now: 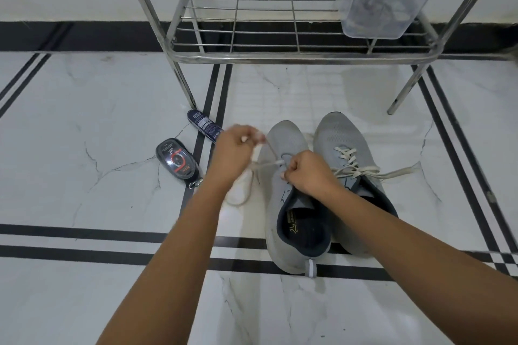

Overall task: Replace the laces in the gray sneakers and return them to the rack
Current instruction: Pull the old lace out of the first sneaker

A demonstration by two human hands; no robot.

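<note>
now | gray sneakers (297, 204) toes toward rack (280, 56) (lengthwise) | both hands pinching lace (266, 165)

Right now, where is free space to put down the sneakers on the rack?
The rack shelf is bare from its left post across to the clear container at its right end. The floor is crowded between the left sneaker and the two polish items.

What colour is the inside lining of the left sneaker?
Dark navy, almost black, inside the left sneaker; the head view, the only one, shows it.
</note>
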